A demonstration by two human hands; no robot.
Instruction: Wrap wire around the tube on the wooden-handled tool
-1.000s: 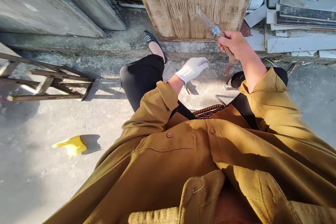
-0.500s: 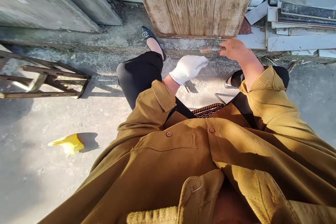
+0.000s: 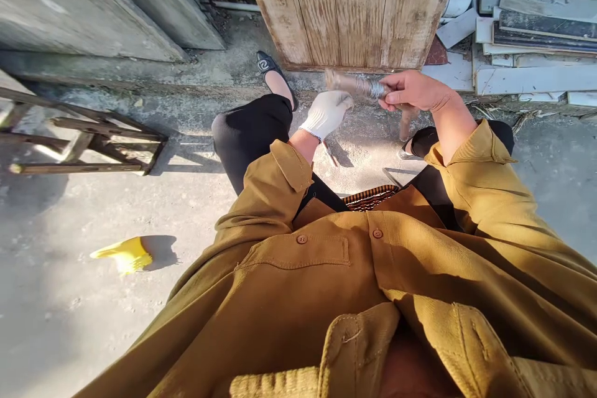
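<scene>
My bare right hand (image 3: 413, 91) grips a rusty pipe piece (image 3: 357, 84) with a silvery threaded band, held level in front of the wooden door (image 3: 354, 6). A second rusty leg of the piece hangs down below my hand at the fitting (image 3: 405, 124). My left hand (image 3: 325, 113) wears a white glove and reaches up to the pipe's left end, its fingertips touching or almost touching it. A thin rod-like object (image 3: 330, 154) shows just under the gloved wrist. I sit with my knees apart over the concrete ground.
A yellow glove (image 3: 125, 254) lies on the concrete at the left. A metal frame (image 3: 88, 146) lies further left. White and dark boards (image 3: 527, 37) are stacked at the right by the door. Grey slabs (image 3: 93, 6) lean at the upper left.
My right hand swung the pipe from upright down to level and shifted it left. My gloved left hand rose from hanging loose to meet the pipe's left end.
</scene>
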